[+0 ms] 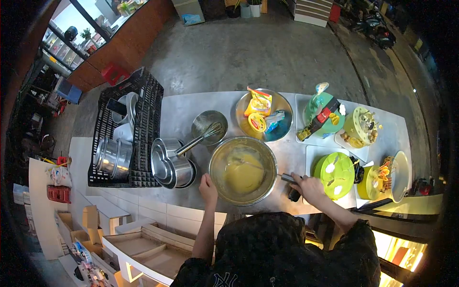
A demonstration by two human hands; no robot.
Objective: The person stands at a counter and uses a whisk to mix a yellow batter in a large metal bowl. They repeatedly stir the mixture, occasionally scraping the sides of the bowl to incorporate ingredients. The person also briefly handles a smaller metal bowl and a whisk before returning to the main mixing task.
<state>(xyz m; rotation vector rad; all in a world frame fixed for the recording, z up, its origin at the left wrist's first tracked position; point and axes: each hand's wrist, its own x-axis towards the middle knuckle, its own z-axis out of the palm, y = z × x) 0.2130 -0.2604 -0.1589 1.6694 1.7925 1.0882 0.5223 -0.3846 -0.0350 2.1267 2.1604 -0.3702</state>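
A large metal mixing bowl (243,201) stands before me with a pale yellow batter (244,175) inside. My right hand (310,187) grips the dark handle of a utensil (288,178), whose far end reaches over the rim into the batter; its kind is hard to tell. My left hand (208,190) rests at the bowl's left rim, seemingly steadying it. Beyond stands a smaller metal bowl (200,123) with a wire whisk (197,139) leaning across it. Another metal bowl (241,104) holds a yellow packet (260,102), a yellow tub (257,122) and a blue wrapper (274,120).
Stacked metal pots (172,172) stand left of the mixing bowl, beside a black plastic crate (147,118) with more metalware. On the right are a teal cake (321,114), a green cake (335,175) and other decorated ones, plus a white tub (401,175). A black object (294,194) lies near my right hand.
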